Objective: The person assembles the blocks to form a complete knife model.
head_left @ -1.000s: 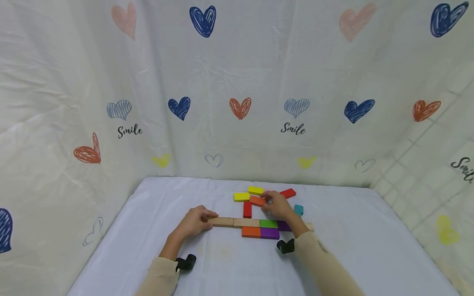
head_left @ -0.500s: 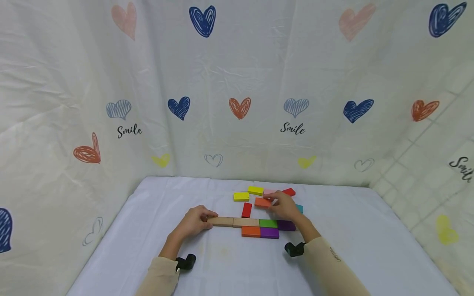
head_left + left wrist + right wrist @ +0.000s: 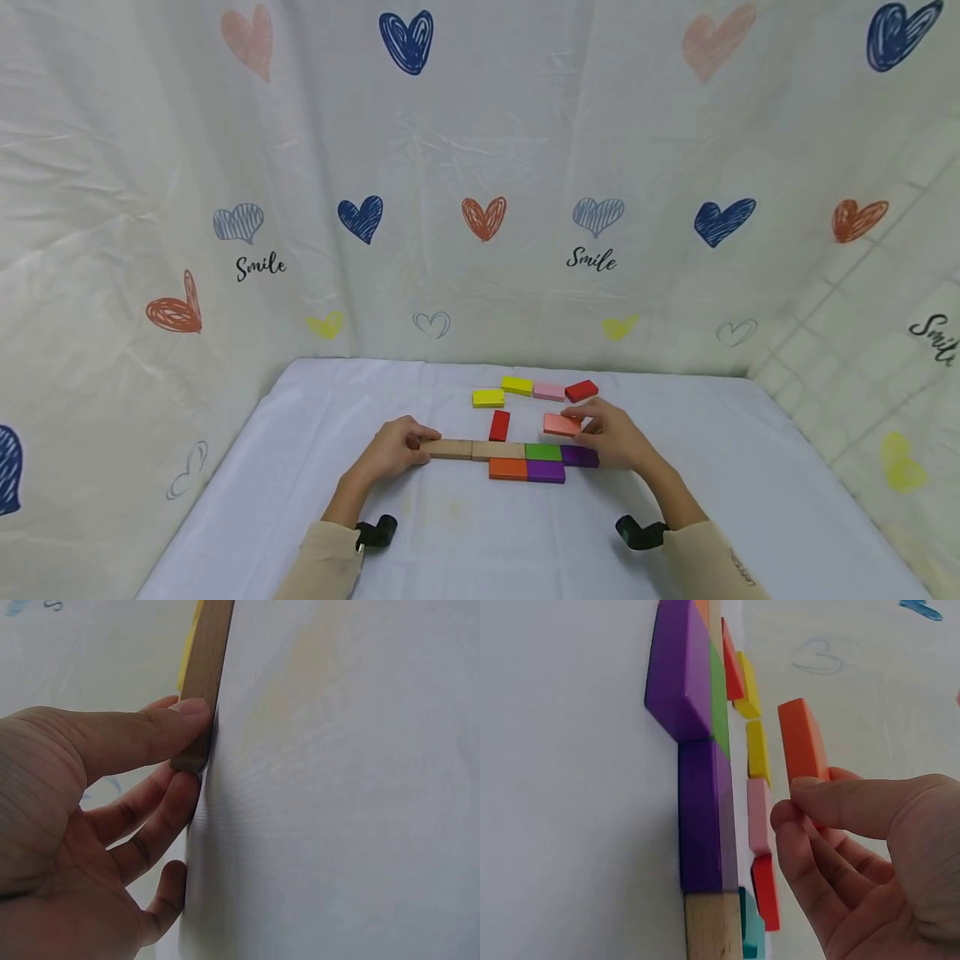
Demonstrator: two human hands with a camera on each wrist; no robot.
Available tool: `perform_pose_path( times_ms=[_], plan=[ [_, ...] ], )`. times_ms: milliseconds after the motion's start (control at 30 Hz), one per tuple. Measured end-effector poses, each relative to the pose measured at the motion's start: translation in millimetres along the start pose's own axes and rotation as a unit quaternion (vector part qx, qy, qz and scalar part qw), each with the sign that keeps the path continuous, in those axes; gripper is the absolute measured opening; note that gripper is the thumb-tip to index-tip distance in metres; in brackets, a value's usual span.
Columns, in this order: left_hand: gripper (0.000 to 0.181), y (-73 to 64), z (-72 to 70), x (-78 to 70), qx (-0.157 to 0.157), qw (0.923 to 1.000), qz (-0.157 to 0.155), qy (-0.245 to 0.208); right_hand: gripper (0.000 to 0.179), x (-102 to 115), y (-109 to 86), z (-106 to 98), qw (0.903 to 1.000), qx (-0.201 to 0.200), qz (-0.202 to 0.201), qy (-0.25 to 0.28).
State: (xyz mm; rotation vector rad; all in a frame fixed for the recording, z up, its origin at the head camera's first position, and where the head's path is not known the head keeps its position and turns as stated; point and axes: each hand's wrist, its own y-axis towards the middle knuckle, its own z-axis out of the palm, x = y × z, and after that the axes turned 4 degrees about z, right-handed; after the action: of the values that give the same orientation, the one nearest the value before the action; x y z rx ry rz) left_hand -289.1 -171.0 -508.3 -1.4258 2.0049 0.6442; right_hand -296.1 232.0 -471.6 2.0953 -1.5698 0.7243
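Note:
My right hand (image 3: pixel 611 435) pinches an orange wooden block (image 3: pixel 802 739) by one end, between thumb and fingers, raised above the cloth. A row of flat blocks runs beneath it: two plain wooden blocks (image 3: pixel 498 451), a green block (image 3: pixel 543 452), a purple block (image 3: pixel 579 456), then another plain block (image 3: pixel 714 926) seen in the right wrist view. An orange block (image 3: pixel 508 469) and a second purple block (image 3: pixel 546 472) lie against the near side. At the row's left end, my left hand (image 3: pixel 393 447) pinches the outermost plain block (image 3: pixel 204 675), thumb on one face.
Behind the row lie a red block (image 3: pixel 499 426), two yellow blocks (image 3: pixel 488 398), a pink block (image 3: pixel 549 391) and a second red block (image 3: pixel 581 390). A teal block (image 3: pixel 750 922) is hidden by my right hand in the head view. White cloth (image 3: pixel 450 542) covers the table.
My right hand has carried the orange block from beside the yellow and red blocks to the right and toward me. The near red block turned slightly. My left hand has stayed put.

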Motion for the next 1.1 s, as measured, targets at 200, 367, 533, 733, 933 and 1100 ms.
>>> perform_pose_path(
  times_ms=[200, 367, 533, 733, 933, 1100],
  plan=[
    [0.034, -0.2, -0.5, 0.4, -0.001, 1.0, -0.001, 0.002, 0.037, -13.5, -21.4, -3.0, 0.9998, 0.011, -0.01, 0.013],
    [0.034, -0.4, -0.3, -0.4, -0.001, 1.0, -0.003, 0.002, 0.037, -23.3, -36.5, -2.7, 0.9994, 0.023, -0.005, 0.027],
    [0.034, -0.5, -0.7, -0.9, 0.0, 1.0, -0.002, 0.002, 0.037, -28.8, -44.5, -2.1, 0.9994, 0.033, 0.002, 0.011],
    [0.034, 0.9, -0.5, 0.7, -0.001, 1.0, -0.004, 0.002, 0.038, -29.0, -47.7, -4.0, 0.9988, 0.046, 0.011, 0.011],
    [0.034, 1.4, -0.4, 1.6, 0.0, 1.0, -0.005, 0.0, 0.036, -28.5, -50.0, -4.7, 0.9978, 0.064, 0.013, 0.008],
    [0.034, 0.7, -0.6, 0.9, 0.001, 1.0, -0.005, 0.0, 0.036, -27.3, -51.6, -5.4, 0.9976, 0.067, 0.013, 0.006]
  ],
)
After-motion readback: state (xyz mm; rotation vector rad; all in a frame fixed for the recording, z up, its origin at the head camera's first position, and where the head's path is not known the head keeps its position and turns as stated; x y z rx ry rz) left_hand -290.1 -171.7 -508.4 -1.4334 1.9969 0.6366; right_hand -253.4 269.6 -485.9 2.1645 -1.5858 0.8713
